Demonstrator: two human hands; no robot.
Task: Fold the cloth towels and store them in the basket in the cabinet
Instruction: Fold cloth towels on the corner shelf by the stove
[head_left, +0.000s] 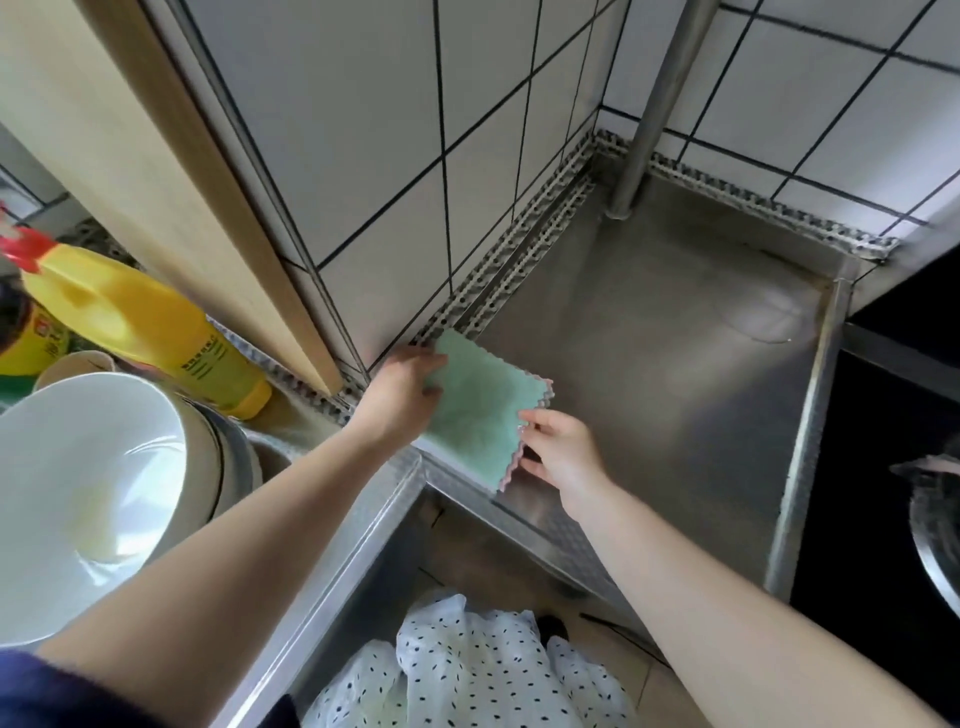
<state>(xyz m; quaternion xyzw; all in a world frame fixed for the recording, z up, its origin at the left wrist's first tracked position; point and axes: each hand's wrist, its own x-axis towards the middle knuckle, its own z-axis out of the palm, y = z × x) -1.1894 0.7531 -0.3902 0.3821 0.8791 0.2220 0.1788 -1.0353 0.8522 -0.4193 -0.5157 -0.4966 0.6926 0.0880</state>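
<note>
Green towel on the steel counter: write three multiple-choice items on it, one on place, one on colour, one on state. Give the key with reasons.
1. Where does the green towel lie?
A. in the white bowl
B. on the steel counter's near corner
C. on the floor

2. What colour is its wavy right edge?
A. pink
B. black
C. yellow

3. How is it handled?
A. untouched
B. one hand lifts it high
C. both hands on it

Key: B, it rests on the steel counter by the tiled wall; A, a pink layer shows along the scalloped edge; C, the left hand holds its far-left edge and the right hand pinches its right edge.
</note>
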